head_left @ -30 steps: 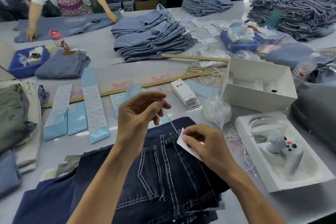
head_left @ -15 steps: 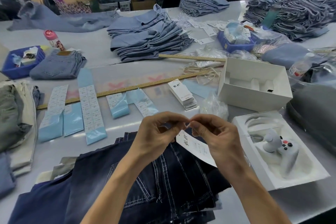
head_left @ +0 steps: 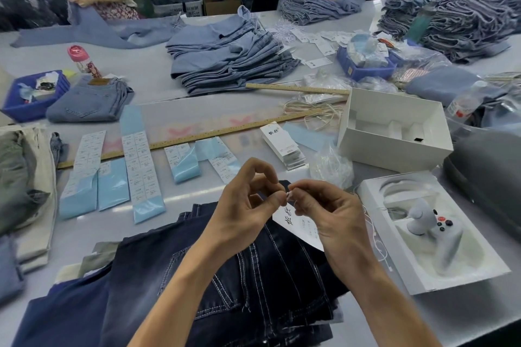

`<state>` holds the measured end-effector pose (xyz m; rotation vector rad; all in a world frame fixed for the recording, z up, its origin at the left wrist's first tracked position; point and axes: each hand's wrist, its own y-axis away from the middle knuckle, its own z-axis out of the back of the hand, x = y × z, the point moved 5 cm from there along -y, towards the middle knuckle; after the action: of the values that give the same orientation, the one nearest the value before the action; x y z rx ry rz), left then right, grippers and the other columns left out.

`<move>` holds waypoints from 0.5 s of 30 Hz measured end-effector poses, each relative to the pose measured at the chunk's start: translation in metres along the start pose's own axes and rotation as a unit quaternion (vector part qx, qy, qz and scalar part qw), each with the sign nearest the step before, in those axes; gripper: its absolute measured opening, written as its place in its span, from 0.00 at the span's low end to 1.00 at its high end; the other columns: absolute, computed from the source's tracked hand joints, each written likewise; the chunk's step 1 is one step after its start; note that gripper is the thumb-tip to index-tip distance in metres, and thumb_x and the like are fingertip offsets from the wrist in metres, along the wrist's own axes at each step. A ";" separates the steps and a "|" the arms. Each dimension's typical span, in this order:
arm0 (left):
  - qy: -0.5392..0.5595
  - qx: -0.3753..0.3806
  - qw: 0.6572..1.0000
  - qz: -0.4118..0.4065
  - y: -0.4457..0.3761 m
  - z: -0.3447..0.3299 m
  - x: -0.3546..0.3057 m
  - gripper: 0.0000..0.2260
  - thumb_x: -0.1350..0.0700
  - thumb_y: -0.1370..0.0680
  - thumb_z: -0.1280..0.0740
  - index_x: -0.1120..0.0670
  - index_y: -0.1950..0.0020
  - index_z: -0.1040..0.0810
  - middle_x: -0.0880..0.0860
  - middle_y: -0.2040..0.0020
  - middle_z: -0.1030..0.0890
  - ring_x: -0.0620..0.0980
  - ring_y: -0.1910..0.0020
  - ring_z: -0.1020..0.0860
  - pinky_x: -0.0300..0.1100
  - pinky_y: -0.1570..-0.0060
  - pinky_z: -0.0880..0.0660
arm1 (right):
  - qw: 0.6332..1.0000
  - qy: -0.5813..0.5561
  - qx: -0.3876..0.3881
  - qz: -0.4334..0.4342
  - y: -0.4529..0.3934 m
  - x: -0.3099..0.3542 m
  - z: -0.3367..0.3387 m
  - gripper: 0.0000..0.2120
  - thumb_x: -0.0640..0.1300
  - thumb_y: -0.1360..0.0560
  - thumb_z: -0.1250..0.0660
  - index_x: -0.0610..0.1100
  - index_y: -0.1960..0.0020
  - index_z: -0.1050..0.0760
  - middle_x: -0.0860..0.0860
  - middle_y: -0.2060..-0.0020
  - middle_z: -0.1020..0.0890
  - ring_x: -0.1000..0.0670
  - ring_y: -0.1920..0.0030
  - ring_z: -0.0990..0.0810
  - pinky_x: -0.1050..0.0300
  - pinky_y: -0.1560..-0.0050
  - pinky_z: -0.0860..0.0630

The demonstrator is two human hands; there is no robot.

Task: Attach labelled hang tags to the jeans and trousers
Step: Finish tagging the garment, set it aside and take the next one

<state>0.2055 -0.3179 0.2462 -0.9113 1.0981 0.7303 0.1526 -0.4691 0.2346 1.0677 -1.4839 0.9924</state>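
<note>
Hands: the left hand (head_left: 248, 205) and the right hand (head_left: 329, 214) are meeting fingertip to fingertip above the dark jeans (head_left: 253, 284); both are pinching at the top end of the white hang tag (head_left: 303, 229), thumb against forefinger; the other fingers are curling loosely.
Hard to make out: the string or fastener between the fingertips is too small to tell; the right hand is covering part of the tag, so only some black characters and faint print are showing; whether the tag is already joined to the jeans cannot be told.
Task thing: the tag is hanging under the fingertips and lying over the upper right of the jeans; the jeans are lying folded at the near edge of the table (head_left: 158, 84), cut off by the bottom of the view.
Cut off: the forearms are running out at the lower edge; two other people at the far side are showing only as torsos and arms.
Around: a stack of spare tags (head_left: 283, 146) is lying just beyond the hands; blue-backed label strips (head_left: 141, 166) are lying to the left; a long wooden ruler (head_left: 197, 136) is crossing behind them; an open white box (head_left: 394, 129) is standing to the right; a tray with a white game controller (head_left: 434, 227) is sitting just beside the right hand; piles of light blue jeans (head_left: 231, 56) are filling the far side.
</note>
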 end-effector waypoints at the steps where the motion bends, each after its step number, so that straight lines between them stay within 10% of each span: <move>1: 0.004 0.004 1.000 -0.003 0.000 0.000 -0.001 0.12 0.59 0.22 0.29 0.44 0.48 0.29 0.55 0.56 0.17 0.50 0.59 0.19 0.40 0.60 0.25 | 1.000 -0.001 0.000 0.000 0.000 0.000 0.000 0.06 0.46 0.29 0.25 0.49 0.52 0.14 0.47 0.57 0.13 0.46 0.57 0.16 0.60 0.54 0.19; 15: -0.013 -0.070 0.997 0.010 0.006 0.003 0.012 0.10 0.49 0.26 0.24 0.47 0.53 0.25 0.51 0.62 0.17 0.59 0.63 0.20 0.63 0.60 0.22 | 0.999 -0.015 0.023 -0.018 0.004 -0.001 -0.007 0.05 0.44 0.27 0.26 0.48 0.52 0.14 0.46 0.59 0.13 0.51 0.60 0.18 0.59 0.54 0.19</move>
<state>0.2059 -0.3117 0.2338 -1.0072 1.0435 0.8419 0.1507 -0.4610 0.2347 1.1420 -1.4671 0.9947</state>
